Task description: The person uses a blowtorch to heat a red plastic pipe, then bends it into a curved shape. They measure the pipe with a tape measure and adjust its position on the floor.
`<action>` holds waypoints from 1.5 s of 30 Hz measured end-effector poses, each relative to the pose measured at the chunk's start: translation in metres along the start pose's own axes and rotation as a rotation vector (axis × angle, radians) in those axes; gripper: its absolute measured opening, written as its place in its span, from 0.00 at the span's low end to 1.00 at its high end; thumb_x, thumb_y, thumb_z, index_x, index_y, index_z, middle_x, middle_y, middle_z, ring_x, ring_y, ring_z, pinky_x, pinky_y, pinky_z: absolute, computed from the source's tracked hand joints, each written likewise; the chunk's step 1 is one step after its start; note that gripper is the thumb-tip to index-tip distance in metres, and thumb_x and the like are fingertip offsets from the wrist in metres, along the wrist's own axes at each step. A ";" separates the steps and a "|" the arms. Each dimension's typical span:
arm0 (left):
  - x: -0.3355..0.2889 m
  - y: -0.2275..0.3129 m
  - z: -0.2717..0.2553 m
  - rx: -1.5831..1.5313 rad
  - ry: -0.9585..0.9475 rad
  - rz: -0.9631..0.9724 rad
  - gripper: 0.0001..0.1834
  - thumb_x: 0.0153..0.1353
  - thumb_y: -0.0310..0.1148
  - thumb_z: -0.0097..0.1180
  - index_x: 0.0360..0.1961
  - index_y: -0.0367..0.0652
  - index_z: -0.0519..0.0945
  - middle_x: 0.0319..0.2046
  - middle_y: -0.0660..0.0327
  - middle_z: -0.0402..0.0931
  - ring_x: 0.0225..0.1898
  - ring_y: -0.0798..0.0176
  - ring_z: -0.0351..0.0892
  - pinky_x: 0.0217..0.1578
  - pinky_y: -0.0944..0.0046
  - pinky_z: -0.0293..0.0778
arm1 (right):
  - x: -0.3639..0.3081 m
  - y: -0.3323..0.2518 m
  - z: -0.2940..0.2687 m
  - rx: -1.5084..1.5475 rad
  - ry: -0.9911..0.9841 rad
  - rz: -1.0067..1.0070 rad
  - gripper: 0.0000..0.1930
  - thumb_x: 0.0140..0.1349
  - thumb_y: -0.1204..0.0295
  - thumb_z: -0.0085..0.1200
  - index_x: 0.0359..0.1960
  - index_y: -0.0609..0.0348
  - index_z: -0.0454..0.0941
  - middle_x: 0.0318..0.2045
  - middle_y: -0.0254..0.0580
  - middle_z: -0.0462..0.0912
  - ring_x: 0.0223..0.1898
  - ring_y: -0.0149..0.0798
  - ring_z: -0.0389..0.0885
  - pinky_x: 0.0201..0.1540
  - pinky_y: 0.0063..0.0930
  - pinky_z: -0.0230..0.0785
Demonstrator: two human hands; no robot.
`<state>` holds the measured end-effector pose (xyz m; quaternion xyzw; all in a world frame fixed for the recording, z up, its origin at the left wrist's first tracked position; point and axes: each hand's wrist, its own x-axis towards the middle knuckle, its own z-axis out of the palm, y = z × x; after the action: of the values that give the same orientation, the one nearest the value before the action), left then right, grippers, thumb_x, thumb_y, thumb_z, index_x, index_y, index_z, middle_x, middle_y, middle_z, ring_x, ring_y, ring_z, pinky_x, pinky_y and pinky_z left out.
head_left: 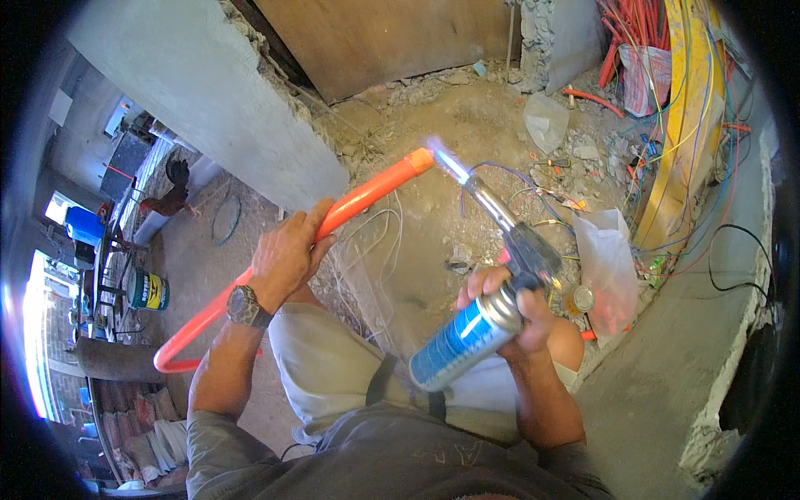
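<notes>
My left hand is wrapped round an orange plastic pipe, with a watch on that wrist. The pipe slants up to the right, and its other end bends back low on the left. In my right hand is a gas torch screwed onto a blue canister, held tilted. A blue-white flame leaves the nozzle and meets the pipe's upper end, which looks slightly wider than the rest.
Rubble and loose wires cover the dirt floor ahead. A clear plastic bag and a small can stand to the right, near a yellow beam. Red pipes are bundled at the far right. A rooster and a bucket are on the left.
</notes>
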<state>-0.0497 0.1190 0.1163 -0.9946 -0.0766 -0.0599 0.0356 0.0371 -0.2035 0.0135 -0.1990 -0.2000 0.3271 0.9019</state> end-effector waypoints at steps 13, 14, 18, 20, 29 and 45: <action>0.038 -0.030 -0.031 -0.009 -0.086 -0.039 0.22 0.62 0.43 0.67 0.56 0.53 0.79 0.33 0.49 0.84 0.38 0.41 0.85 0.39 0.45 0.79 | 0.002 0.024 0.022 -0.001 -0.009 -0.051 0.25 0.58 0.51 0.62 0.44 0.61 0.77 0.41 0.51 0.78 0.45 0.51 0.79 0.49 0.46 0.75; 0.043 -0.035 -0.032 -0.007 -0.099 -0.035 0.22 0.61 0.42 0.67 0.55 0.53 0.79 0.33 0.48 0.84 0.39 0.41 0.85 0.39 0.45 0.79 | -0.002 0.028 0.020 -0.034 0.082 -0.035 0.24 0.58 0.51 0.61 0.43 0.61 0.77 0.41 0.51 0.78 0.45 0.51 0.80 0.49 0.46 0.75; 0.076 -0.065 -0.044 -0.158 -0.206 0.104 0.21 0.60 0.37 0.69 0.53 0.45 0.80 0.30 0.55 0.83 0.30 0.51 0.83 0.35 0.54 0.78 | -0.010 0.025 0.019 -0.175 0.052 -0.161 0.22 0.59 0.53 0.61 0.42 0.61 0.79 0.40 0.51 0.79 0.45 0.51 0.82 0.49 0.45 0.75; 0.080 -0.074 -0.039 -0.424 -0.341 0.100 0.21 0.59 0.37 0.70 0.52 0.44 0.80 0.29 0.63 0.80 0.28 0.61 0.78 0.32 0.61 0.76 | -0.007 0.021 0.020 -0.152 0.033 -0.172 0.21 0.59 0.54 0.61 0.41 0.61 0.79 0.40 0.51 0.80 0.45 0.51 0.82 0.49 0.44 0.76; 0.068 -0.050 -0.009 -1.013 -0.681 -0.155 0.22 0.56 0.34 0.73 0.49 0.39 0.81 0.26 0.69 0.73 0.21 0.73 0.71 0.23 0.70 0.69 | -0.001 0.011 0.005 -0.013 -0.177 -0.127 0.23 0.58 0.53 0.61 0.43 0.61 0.79 0.41 0.49 0.78 0.47 0.52 0.81 0.50 0.45 0.74; 0.051 -0.068 0.044 -1.361 -0.908 -0.056 0.26 0.51 0.31 0.77 0.50 0.36 0.80 0.26 0.68 0.68 0.22 0.72 0.68 0.21 0.68 0.65 | 0.000 0.021 0.018 -0.096 -0.030 -0.065 0.23 0.56 0.55 0.64 0.44 0.64 0.80 0.42 0.54 0.81 0.45 0.50 0.83 0.50 0.46 0.77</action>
<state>-0.0050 0.1973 0.0833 -0.7237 -0.0555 0.3143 -0.6120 0.0175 -0.1845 0.0183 -0.2304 -0.2353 0.2907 0.8983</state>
